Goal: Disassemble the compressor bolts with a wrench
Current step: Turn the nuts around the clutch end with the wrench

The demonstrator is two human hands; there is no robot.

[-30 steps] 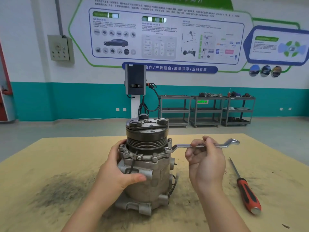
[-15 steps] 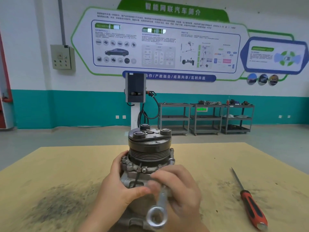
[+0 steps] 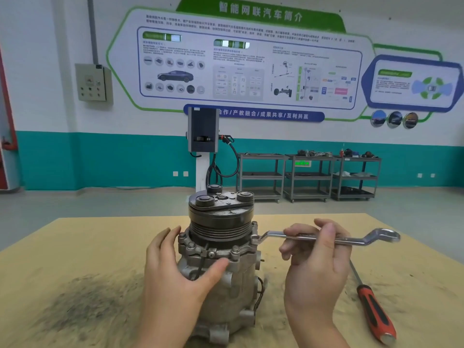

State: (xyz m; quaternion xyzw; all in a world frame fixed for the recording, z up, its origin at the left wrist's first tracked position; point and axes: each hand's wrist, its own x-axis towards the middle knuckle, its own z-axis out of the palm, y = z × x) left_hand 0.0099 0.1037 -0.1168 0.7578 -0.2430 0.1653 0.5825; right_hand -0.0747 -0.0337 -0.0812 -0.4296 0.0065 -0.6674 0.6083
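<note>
Right hand (image 3: 316,257) pinches wrench (image 3: 324,237) lying level, pointing left onto compressor (image 3: 221,247) bolt (image 3: 255,238).

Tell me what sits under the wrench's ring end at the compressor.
The wrench ring sits over a flange bolt on the compressor; the ring covers the bolt head.

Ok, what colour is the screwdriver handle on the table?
Red with black, clearest in the head view: the screwdriver lies right of the compressor.
</note>
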